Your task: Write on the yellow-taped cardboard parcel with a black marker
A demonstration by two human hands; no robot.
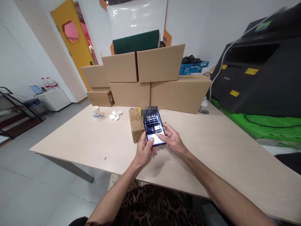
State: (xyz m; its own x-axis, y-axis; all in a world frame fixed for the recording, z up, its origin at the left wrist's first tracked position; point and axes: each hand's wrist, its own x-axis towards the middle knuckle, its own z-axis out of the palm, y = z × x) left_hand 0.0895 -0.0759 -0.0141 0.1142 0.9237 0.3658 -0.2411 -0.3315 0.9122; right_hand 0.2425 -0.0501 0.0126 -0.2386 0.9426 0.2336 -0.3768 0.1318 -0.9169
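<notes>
Pale desk (77,138) beneath left grip (142,151); grey floor (39,194) low to its left; yellow door (81,56) open, far left beyond; white wall (199,31) behind.

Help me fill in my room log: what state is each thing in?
phone: lit, showing 16:44
left hand: gripping phone
right hand: gripping phone
door: open
cup: upright
tissue: crumpled
cardboard boxes: stacked
green box: atop cardboard boxes
small box: partly hidden, lid unclear
stool: upright

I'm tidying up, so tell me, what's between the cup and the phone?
In the head view, the tissue and then the box lie between the cup and the phone, which partly hides the box.
</notes>
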